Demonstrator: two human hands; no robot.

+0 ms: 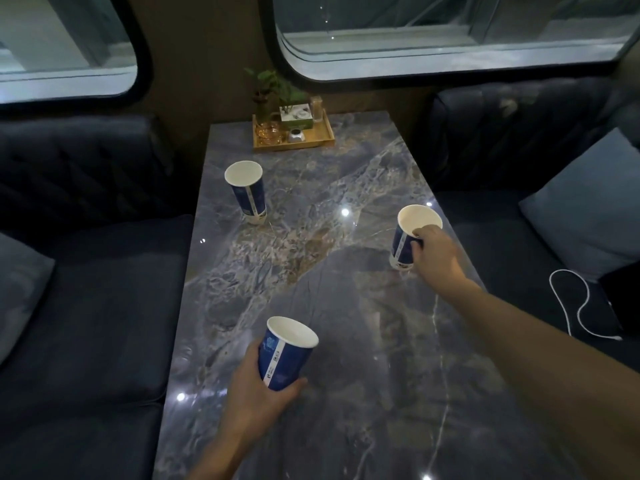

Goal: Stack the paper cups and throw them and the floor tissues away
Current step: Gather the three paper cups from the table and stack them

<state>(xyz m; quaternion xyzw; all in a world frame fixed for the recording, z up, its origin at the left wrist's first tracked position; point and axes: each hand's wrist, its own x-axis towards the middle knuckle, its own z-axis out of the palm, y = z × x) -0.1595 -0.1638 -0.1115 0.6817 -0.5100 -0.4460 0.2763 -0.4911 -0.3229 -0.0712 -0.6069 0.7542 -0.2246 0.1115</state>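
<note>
Three blue-and-white paper cups are in play, all mouth-up. The near paper cup is lifted and tilted, clamped around its lower wall by the left hand, thumb on one side and fingers wrapped under the base. The right-edge paper cup stands on the glossy grey marble-patterned desk, very near its right rim; the right hand is closed on its side, one fingertip hooked over the lip. The far paper cup stands alone on the left side of the desk, well apart from both hands.

The main risks, as I judge them:

- The thin wall could buckle under a hard squeeze — a crushed rim will not nest cleanly into another cup.
- The right-edge cup sits so close to the rim that a slipped grip could send it onto the dark blue sofa seat, beside the white cable lying there.
- Whether any cup holds dregs cannot be told from here; the tilt of the near one would spill them.
- Reaching for the far cup with both hands full invites a knock — stacking first seems safer.
- The wooden tray with its small plant stands just beyond that cup.

No floor tissues or bin are in view.
</note>
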